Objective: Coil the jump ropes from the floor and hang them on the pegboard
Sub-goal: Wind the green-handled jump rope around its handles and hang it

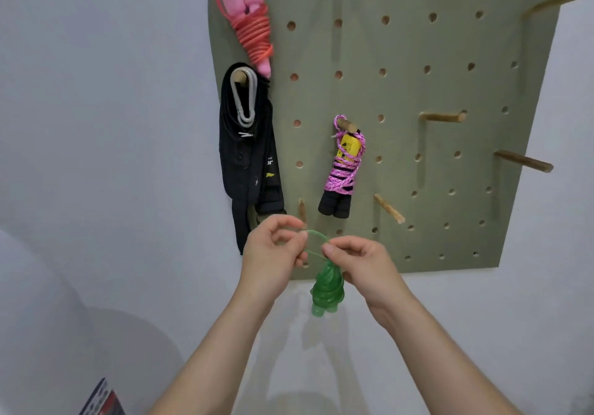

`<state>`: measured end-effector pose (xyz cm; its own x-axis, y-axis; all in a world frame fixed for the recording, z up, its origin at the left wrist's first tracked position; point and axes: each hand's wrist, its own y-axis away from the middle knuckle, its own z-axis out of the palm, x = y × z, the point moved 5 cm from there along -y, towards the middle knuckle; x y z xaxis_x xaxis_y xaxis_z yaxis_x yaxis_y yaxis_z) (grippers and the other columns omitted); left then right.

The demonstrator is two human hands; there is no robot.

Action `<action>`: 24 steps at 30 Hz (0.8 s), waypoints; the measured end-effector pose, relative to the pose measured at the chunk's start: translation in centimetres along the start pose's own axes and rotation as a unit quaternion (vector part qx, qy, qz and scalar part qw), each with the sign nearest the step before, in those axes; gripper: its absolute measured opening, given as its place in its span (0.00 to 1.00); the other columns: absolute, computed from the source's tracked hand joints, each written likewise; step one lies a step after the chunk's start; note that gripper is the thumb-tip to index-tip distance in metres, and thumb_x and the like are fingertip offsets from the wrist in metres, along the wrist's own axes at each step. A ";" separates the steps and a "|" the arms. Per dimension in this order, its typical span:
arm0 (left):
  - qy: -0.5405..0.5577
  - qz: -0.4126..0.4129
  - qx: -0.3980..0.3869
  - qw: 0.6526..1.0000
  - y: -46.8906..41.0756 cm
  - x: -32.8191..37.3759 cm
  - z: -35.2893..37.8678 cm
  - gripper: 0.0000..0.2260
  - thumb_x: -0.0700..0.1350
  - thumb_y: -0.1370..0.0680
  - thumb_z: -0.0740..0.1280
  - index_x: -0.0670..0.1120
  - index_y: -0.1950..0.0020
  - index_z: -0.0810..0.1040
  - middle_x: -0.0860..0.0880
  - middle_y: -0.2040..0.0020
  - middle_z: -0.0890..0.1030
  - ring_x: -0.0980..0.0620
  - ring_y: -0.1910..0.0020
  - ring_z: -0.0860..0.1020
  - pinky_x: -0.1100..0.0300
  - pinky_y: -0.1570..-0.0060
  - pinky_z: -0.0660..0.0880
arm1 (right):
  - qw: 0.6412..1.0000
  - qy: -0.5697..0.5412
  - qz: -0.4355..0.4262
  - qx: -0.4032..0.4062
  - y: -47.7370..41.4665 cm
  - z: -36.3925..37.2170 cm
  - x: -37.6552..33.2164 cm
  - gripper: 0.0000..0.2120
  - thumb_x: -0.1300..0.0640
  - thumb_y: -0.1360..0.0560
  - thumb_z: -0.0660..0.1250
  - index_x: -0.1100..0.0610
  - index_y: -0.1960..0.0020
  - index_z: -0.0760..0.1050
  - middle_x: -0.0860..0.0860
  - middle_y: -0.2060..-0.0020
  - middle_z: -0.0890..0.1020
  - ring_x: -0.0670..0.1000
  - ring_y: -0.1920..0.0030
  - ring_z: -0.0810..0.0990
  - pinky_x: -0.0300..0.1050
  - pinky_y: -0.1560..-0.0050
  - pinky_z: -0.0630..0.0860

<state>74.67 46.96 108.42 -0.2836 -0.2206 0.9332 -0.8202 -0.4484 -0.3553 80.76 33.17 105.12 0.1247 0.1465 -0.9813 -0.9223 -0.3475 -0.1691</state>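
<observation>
A coiled green jump rope (327, 289) hangs below my hands, in front of the lower edge of the olive pegboard (401, 93). My left hand (273, 254) and my right hand (363, 263) each pinch the thin green loop at the top of the bundle and hold it open. A short wooden peg (302, 210) sticks out just above my left hand. A coiled red rope with pink handles (254, 25) hangs at the board's top left. A pink-and-black rope with black handles (344, 170) hangs on a middle peg.
Black straps with a grey cord (247, 144) hang at the board's left edge. Bare wooden pegs (389, 209) (443, 116) (524, 161) stick out to the right. White wall surrounds the board. A printed box corner (103, 398) shows bottom left.
</observation>
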 end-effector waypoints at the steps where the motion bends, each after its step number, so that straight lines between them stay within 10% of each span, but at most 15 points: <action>1: -0.019 0.003 0.020 1.000 -0.9 -0.4 0.1 0.04 0.36 0.26 0.69 0.44 0.55 0.79 0.47 0.67 0.79 0.54 0.71 0.77 0.61 0.65 0.76 | 1.000 -0.016 0.003 0.010 -1.1 0.0 0.5 0.03 0.61 0.26 0.71 0.57 0.58 0.83 0.50 0.67 0.81 0.47 0.65 0.77 0.43 0.58 0.75; 11: -0.179 0.053 0.103 0.977 -7.5 -3.6 0.6 0.12 0.37 0.27 0.70 0.55 0.61 0.82 0.56 0.63 0.84 0.58 0.60 0.81 0.61 0.54 0.78 | 0.989 -0.120 0.079 0.023 -8.6 1.8 5.3 0.01 0.64 0.25 0.70 0.60 0.56 0.79 0.52 0.65 0.83 0.49 0.62 0.80 0.40 0.61 0.79; 24: -0.250 0.034 0.187 0.949 -13.2 -4.6 1.9 0.04 0.44 0.29 0.74 0.51 0.63 0.82 0.57 0.70 0.81 0.63 0.68 0.79 0.70 0.64 0.73 | 0.932 -0.337 0.094 0.088 -13.4 2.8 8.7 0.10 0.76 0.27 0.66 0.62 0.56 0.72 0.55 0.63 0.78 0.49 0.60 0.79 0.41 0.52 0.78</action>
<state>87.69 52.26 108.75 0.0185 -0.6026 0.7978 -0.5471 -0.6740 -0.4964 93.16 41.68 99.12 -0.2491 0.6685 -0.7007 -0.9579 -0.2769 0.0764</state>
